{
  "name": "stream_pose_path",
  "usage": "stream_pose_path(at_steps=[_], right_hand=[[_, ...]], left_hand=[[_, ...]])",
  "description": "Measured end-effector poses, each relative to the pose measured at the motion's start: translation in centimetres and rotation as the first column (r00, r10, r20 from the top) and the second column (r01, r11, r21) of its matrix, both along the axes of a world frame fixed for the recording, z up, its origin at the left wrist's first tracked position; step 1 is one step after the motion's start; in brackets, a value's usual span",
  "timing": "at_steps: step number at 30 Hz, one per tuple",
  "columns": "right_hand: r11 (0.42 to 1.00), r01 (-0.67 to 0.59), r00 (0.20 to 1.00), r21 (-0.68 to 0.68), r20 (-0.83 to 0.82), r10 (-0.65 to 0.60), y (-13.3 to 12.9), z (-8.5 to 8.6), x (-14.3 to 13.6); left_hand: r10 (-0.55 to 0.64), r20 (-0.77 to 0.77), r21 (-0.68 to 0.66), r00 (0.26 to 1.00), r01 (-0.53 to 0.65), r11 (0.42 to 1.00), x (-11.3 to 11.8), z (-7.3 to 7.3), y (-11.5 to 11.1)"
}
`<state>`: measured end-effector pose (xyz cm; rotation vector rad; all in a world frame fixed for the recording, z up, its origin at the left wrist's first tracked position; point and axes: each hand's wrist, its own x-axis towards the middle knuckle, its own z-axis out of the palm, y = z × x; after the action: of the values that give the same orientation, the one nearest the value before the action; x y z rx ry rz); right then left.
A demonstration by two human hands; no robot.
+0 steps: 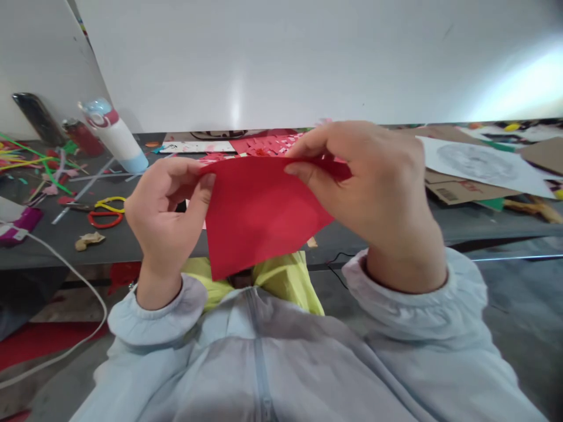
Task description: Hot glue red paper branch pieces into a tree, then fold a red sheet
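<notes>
A sheet of red paper (pixel 264 211) is held up in front of my chest, above the near edge of the table. My left hand (pixel 169 208) pinches its upper left corner between thumb and fingers. At the upper right, my right hand (pixel 365 181) grips the top edge, with the thumb on the near face. The paper's top edge bows slightly, and its right end is partly hidden by my right hand. Scissors with red and yellow handles (pixel 104 220) lie on the table left of my left hand.
A white bottle (pixel 115 138) and a red can (pixel 81 138) stand back left. Colourful strips (pixel 57 176) and a white cable (pixel 83 278) lie at the left. A printed sheet (pixel 479 164) rests over cardboard (pixel 457 190) at right. A white panel (pixel 308 64) rises behind.
</notes>
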<state>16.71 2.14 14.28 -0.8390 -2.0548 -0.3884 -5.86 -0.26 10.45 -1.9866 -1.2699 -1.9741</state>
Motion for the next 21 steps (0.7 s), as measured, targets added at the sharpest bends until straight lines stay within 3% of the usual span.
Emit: stream_pose_path(at_steps=[2,5,10,13,17,21], right_hand=[[0.988,-0.034,0.999,-0.147,-0.026,0.031,0.5,-0.3,0.3],[0.927,-0.056,0.998,-0.370,-0.056,0.038,1.5,-1.4,0.7],[0.779,-0.065,0.998,-0.623,-0.035,0.055,4.3,-4.3,1.3],[0.720,-0.080,0.995,-0.689,-0.010,0.100,6.4,-6.4,1.2],[0.711,-0.120,0.990,-0.693,-0.028,0.139,9.2,-9.1,0.6],[0.704,-0.087,0.986,-0.705,0.038,0.160,10.8,-10.8,-0.2]], left_hand=[[0.003,0.030,-0.056,1.000,-0.001,0.998,-0.1,-0.1,0.4],[-0.024,0.088,-0.191,0.996,0.041,0.981,-0.4,-1.1,1.2],[-0.089,0.102,-0.426,0.991,0.124,0.896,-1.7,-4.5,3.5],[-0.105,0.022,-0.540,0.994,0.101,0.836,-2.4,-6.4,5.2],[-0.075,-0.222,-0.610,0.972,-0.079,0.789,-2.6,-7.7,7.0],[-0.082,-0.434,-0.577,0.897,-0.206,0.790,-2.4,-8.5,8.0]])
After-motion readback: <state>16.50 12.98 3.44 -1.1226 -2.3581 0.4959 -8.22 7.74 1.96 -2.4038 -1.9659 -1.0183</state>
